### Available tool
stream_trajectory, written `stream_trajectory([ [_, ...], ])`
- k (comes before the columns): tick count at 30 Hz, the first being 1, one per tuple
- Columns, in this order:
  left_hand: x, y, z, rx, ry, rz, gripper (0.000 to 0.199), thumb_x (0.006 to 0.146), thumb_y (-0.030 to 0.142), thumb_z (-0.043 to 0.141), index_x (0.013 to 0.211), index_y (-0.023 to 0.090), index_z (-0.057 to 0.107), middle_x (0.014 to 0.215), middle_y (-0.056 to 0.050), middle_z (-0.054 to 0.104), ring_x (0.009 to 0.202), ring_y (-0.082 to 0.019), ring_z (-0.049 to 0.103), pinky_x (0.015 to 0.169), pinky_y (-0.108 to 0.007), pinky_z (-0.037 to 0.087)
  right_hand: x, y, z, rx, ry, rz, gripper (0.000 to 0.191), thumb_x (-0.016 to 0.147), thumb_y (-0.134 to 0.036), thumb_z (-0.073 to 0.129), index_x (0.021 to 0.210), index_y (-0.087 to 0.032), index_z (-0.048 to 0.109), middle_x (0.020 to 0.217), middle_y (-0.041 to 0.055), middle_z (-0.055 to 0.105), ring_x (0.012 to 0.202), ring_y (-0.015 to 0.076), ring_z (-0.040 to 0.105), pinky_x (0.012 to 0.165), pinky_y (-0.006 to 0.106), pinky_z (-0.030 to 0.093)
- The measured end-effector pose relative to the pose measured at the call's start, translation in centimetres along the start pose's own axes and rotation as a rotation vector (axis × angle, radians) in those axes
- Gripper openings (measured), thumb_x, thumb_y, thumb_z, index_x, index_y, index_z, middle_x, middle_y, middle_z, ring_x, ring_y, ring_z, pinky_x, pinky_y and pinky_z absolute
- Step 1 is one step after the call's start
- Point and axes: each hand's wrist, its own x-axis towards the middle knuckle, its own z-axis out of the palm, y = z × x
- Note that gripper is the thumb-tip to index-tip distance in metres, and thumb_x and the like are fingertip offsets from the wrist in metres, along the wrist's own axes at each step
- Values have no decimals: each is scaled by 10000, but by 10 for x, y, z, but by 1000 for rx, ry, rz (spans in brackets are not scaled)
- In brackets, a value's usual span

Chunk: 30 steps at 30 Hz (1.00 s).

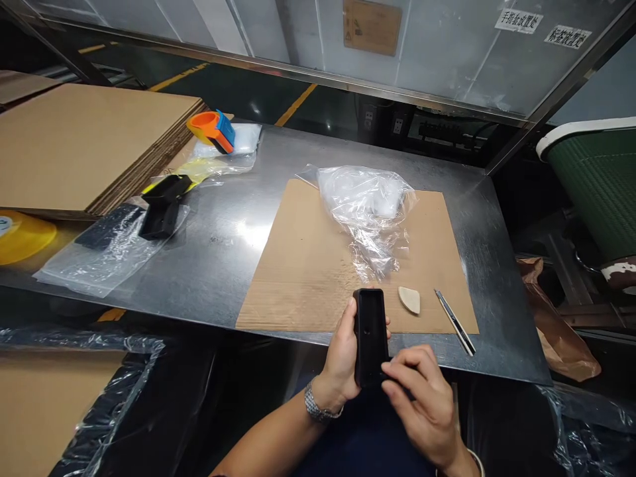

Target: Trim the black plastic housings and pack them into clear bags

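Upright in front of me is a long black plastic box [371,331], hollow side facing my head. My left hand [342,351] is wrapped round its left side, with fingertips showing past the right edge. At the box's lower right edge, the thumb and fingers of my right hand [422,397] are drawn together; whether something small is between them I cannot make out. A beige wedge-shaped pad [409,300] and a slim utility knife [454,322] lie just beyond, on a flat cardboard sheet [293,265].
A crumpled clear plastic bag [368,199] rests on the cardboard. Left on the metal table [223,252] are black plastic parts [161,215], clear bags [106,265], an orange-and-blue tape dispenser [214,129] and stacked cardboard [99,146]. At right stands a green conveyor belt [596,192].
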Motion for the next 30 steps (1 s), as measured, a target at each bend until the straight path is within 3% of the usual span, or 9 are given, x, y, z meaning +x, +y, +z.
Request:
stream_trajectory([
  [6,-3,0,5,-49,88,-9,561,842,561,367,699,85,628,581,-64,614,487,-118,563,472,-204,450,7,-12,14,-43,0,-86,182,784,-120,586,957,-172,604,813,59,602,801,198,489,697,376,425],
  [19,-6,0,1,-112,68,-34,610,821,610,349,677,90,632,550,-65,598,460,-116,535,492,-218,453,9,-6,22,113,9,-144,142,790,-108,522,801,-236,582,687,-2,567,765,173,473,757,391,398],
  [25,-5,3,1,-97,41,-3,587,852,564,332,687,89,636,549,-59,596,472,-114,541,495,-210,450,-2,3,26,310,162,50,79,868,-208,442,816,-223,501,764,24,532,847,200,478,789,433,390],
  [30,-6,4,1,-57,28,-35,610,848,579,312,695,87,638,541,-70,602,470,-128,553,496,-225,455,-3,1,26,296,224,127,145,895,-179,386,830,-213,512,750,18,526,795,180,483,740,369,401],
])
